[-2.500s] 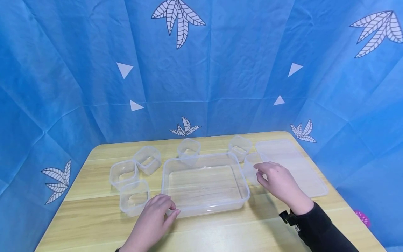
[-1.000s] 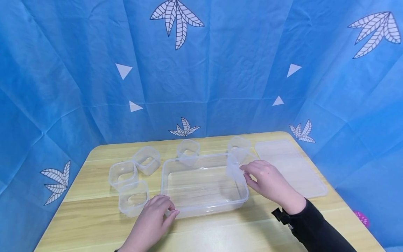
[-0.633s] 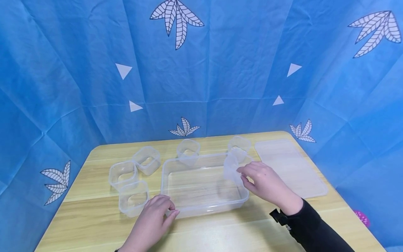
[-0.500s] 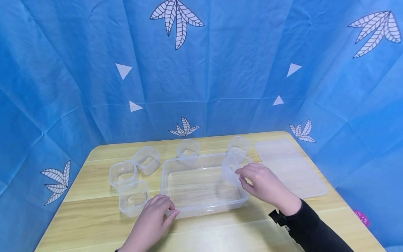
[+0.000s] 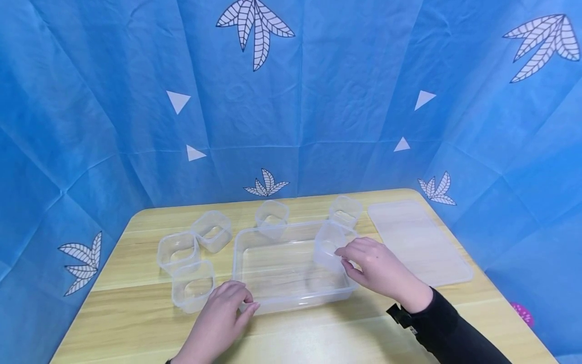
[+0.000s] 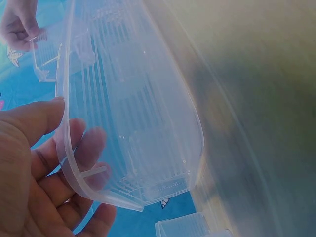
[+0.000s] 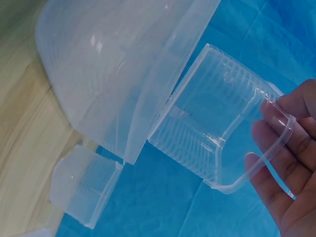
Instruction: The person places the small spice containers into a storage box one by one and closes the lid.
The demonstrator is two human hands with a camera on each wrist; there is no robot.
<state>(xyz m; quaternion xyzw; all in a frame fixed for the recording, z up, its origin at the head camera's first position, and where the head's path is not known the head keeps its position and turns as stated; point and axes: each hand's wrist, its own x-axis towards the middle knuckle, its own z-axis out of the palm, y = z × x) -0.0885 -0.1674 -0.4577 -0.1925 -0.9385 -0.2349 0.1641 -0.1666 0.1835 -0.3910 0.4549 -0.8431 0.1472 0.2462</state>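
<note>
A large clear rectangular plastic container [image 5: 277,268] sits mid-table in the head view. At its near left corner, my left hand [image 5: 223,313] holds the rim; in the left wrist view that hand [image 6: 39,158] has its thumb and fingers on either side of the rim. My right hand [image 5: 379,268] pinches the rim of a small clear tub [image 5: 326,247] over the large container's right end. From the right wrist camera, the small tub [image 7: 217,118] appears beside the container's rim, with fingers seen through its wall.
Several more small tubs stand about the large container: a group [image 5: 194,285] at the left, one tub [image 5: 273,212] behind it and another tub [image 5: 345,207] at the back right. A flat translucent lid [image 5: 420,242] lies along the table's right side. Blue curtains [image 5: 300,101] surround the table.
My right hand has brought the small tub leftward from beside the large container to over its right end. Through the last half second it shifts slightly further left. My left hand stays put.
</note>
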